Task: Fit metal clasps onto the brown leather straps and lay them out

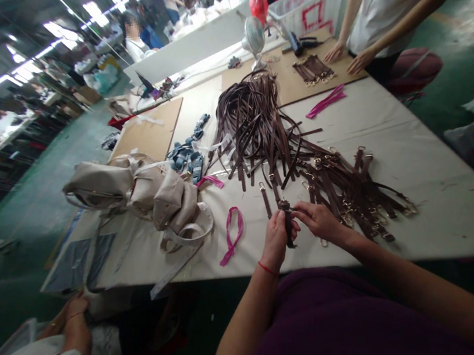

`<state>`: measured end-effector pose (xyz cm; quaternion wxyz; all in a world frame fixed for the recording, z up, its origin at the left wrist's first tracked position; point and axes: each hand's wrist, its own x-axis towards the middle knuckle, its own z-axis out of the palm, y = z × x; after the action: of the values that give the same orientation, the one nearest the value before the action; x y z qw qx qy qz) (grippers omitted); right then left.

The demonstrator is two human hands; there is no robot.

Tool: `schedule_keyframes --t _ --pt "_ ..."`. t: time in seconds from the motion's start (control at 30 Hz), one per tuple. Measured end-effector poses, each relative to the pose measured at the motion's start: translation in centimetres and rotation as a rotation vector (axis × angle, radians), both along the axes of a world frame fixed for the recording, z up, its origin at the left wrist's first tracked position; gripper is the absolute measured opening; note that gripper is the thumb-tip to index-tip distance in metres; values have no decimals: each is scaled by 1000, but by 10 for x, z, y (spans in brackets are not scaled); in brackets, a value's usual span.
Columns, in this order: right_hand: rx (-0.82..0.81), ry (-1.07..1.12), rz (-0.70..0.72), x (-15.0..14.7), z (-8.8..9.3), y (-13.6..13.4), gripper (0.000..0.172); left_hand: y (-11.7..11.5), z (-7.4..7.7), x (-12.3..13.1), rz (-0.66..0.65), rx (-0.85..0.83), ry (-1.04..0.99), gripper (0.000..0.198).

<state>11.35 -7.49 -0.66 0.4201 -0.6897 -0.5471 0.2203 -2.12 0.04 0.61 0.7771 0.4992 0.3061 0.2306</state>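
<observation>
Left hand (275,238): fingers curled shut around a brown strap (289,230), thumb on its front. Red cord (268,268) on the wrist.
Right hand (321,221): fingertips pinched together on the strap's upper end, remaining fingers loosely bent.
Hands close together, nearly touching, over the near edge of the table (424,222).
Strap upright between both hands, lower end hanging just below the left palm. The strap pile (265,126) lies just beyond and to the right.
Pink loop (232,234) flat on the table left of the left hand; beige bags (141,185) farther left.
Strap section inside the left palm is hidden. Fitting at its top is too small to make out.
</observation>
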Motion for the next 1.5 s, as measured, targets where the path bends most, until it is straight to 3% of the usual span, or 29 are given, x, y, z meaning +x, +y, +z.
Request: schedule_keyframes --t 0.43,0.63,1.0,1.5 --pt "46 12 15 4 -6 -1 28 -5 3 0 -6 -28 8 35" --pt "55 172 -9 1 -8 -4 33 -3 3 -1 -3 -73 -9 30" --pt "-27 -168 27 6 9 -5 29 -9 5 2 -40 66 73 24" --pt "23 -123 20 5 1 -2 29 -9 4 2 -57 114 95 26"
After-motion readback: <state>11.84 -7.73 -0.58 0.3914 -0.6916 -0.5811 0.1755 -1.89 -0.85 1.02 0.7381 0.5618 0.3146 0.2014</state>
